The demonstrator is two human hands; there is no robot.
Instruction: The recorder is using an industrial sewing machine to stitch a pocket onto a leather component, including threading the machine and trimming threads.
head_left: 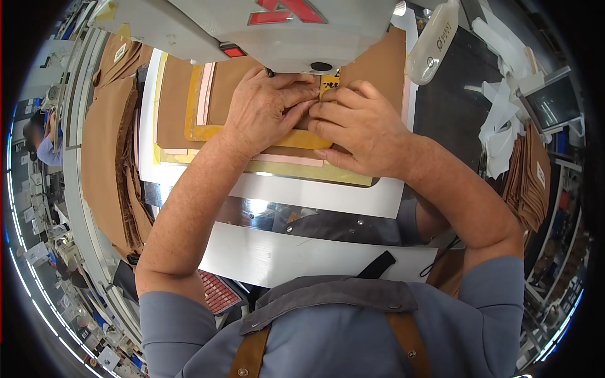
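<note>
My left hand (263, 112) rests on a flat sewing template, its fingers bent and thumb drawn in against them. Close beside it on the right, my right hand (359, 126) has its fingers curled, with the thumb stretched out lower down. The fingertips of both hands meet over the template, and what they pinch is hidden. Under them lie brown fabric (236, 94) and a yellow border strip (277, 137). A small yellow piece with dark marks (329, 83) shows just above my right fingers. The grey machine head (296, 38) hangs directly over the hands.
Brown fabric pieces are stacked at the left (104, 170) and right (528, 176). A light oblong device (433, 43) hangs at the upper right, near crumpled white material (498, 126) and a small screen (553, 103). A white sheet (328, 196) extends under the template. Another person (49, 148) is far left.
</note>
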